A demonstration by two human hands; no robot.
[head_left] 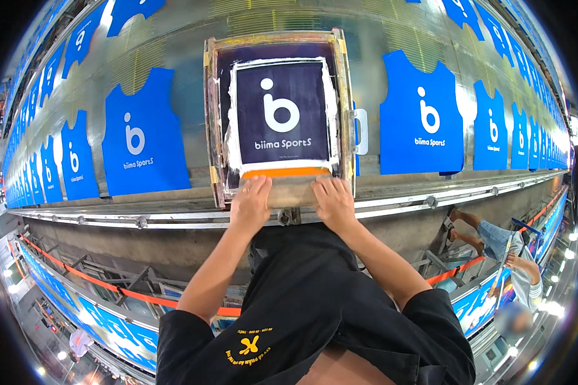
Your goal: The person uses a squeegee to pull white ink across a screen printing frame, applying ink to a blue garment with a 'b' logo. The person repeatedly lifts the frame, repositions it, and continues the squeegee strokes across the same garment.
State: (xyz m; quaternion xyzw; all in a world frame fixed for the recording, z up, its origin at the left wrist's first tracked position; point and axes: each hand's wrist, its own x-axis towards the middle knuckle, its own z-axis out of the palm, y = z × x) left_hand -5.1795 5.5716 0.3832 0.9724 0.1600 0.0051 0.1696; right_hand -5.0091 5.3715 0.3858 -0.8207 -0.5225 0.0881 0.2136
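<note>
A screen printing frame (210,122) lies on the long table in front of me, its dark mesh (302,83) bearing a white round-letter design with white ink around the edges. At the near end of the mesh is a squeegee (292,191) with a wooden-looking handle and an orange blade. My left hand (250,202) grips the squeegee's left end, fingers over the top. Its right end is in my right hand (334,200), held the same way. Whatever lies beneath the frame is mostly hidden; a blue edge shows at its right.
Blue printed fabric panels (144,167) (420,154) lie in a row on both sides. A metal rail (392,210) runs along the table's near edge. Behind me, an orange-edged table (144,297) holds more blue panels. Another person (507,256) is at the lower right.
</note>
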